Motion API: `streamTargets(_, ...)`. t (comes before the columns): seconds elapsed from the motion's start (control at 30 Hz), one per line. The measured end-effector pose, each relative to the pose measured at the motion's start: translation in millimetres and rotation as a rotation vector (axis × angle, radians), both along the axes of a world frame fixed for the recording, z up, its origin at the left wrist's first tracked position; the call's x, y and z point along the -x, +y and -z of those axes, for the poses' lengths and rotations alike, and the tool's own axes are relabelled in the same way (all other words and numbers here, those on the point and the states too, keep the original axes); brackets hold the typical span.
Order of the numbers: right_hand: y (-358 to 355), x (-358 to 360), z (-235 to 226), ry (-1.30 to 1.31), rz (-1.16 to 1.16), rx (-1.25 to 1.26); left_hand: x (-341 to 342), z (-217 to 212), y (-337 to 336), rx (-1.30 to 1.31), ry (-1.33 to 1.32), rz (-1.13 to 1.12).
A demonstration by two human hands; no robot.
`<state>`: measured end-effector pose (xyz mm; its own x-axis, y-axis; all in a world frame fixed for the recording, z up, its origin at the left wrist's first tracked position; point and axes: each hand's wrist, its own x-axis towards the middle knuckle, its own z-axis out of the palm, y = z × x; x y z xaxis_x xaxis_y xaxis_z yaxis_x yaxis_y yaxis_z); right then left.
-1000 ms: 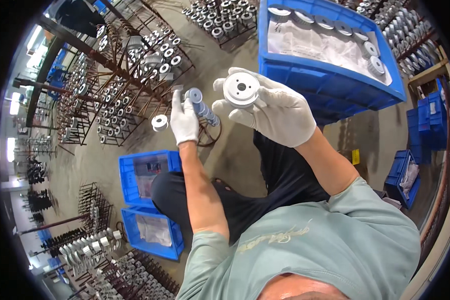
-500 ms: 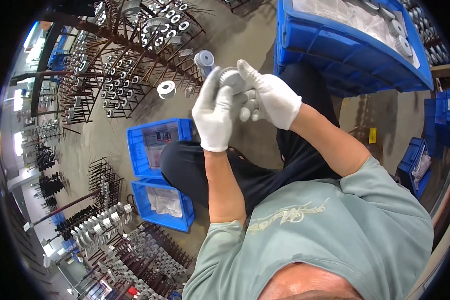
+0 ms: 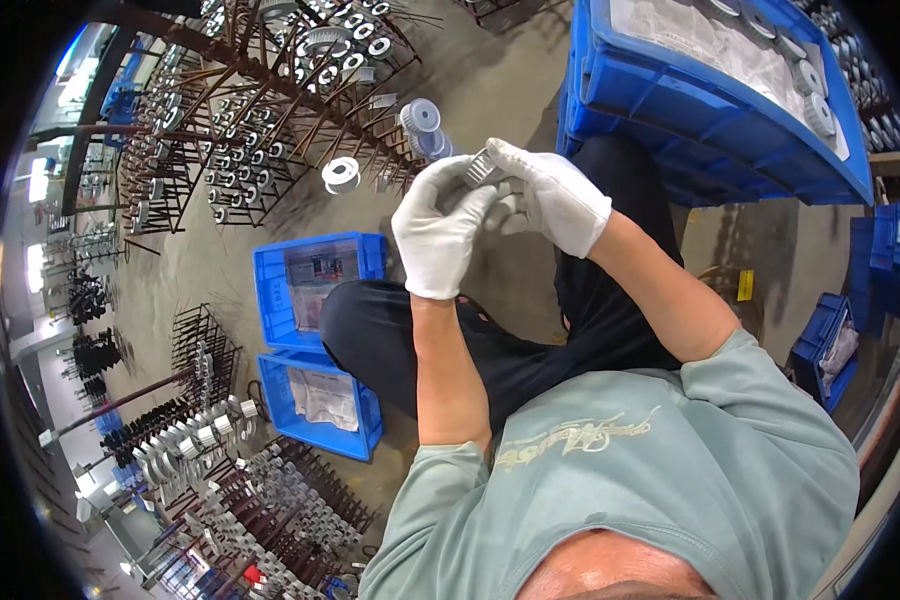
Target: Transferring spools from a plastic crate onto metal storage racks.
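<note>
A small grey toothed pulley [image 3: 482, 171] is held between my two white-gloved hands, in front of my knees. My left hand [image 3: 434, 236] is closed around its left side, thumb and fingers pressing on it. My right hand [image 3: 556, 204] grips it from the right, thumb at its upper edge and the other fingers curled beneath. The gloves cover much of the pulley, so only part of its toothed rim shows. Just beyond my left hand, pulleys [image 3: 422, 116] and a lighter flanged pulley [image 3: 341, 176] hang on the rods of a rusty rack.
The rusty rack [image 3: 232, 62] with spiky rods fills the far left. A large blue crate [image 3: 710, 110] lined with paper stands at the right, pulleys along its far edge. Two blue bins [image 3: 267, 300] sit left of my knee. More loaded racks [image 3: 270, 505] stand lower left.
The pulley has been turned in my hands, and its toothed side now shows more. My hands have come slightly closer together; the whole view has shifted a little.
</note>
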<state>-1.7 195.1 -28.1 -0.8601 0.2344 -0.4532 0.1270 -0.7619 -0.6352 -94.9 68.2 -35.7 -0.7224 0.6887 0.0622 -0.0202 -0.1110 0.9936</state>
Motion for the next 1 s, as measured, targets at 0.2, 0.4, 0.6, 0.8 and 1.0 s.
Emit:
streamTargets(0.2, 22, 23, 27, 0.101, 0.085, -0.113, 19, 14, 10, 0.021, -0.009, -0.203)
streamTargets(0.4, 51, 65, 33, 0.229, 0.161, -0.273, 55, 44, 40, 0.264, 0.372, -0.577)
streamTargets(0.6, 68, 94, 34, 0.294, 0.094, -0.222, 76, 59, 65, 0.325, 0.514, -0.585)
streamTargets(0.8, 77, 107, 34, 0.312, 0.048, -0.246, 100, 83, 67, 0.119, 0.233, -0.401)
streamTargets(1.0, 82, 116, 31, 0.305, -0.007, -0.267, 101, 72, 68, 0.026, 0.185, -0.362)
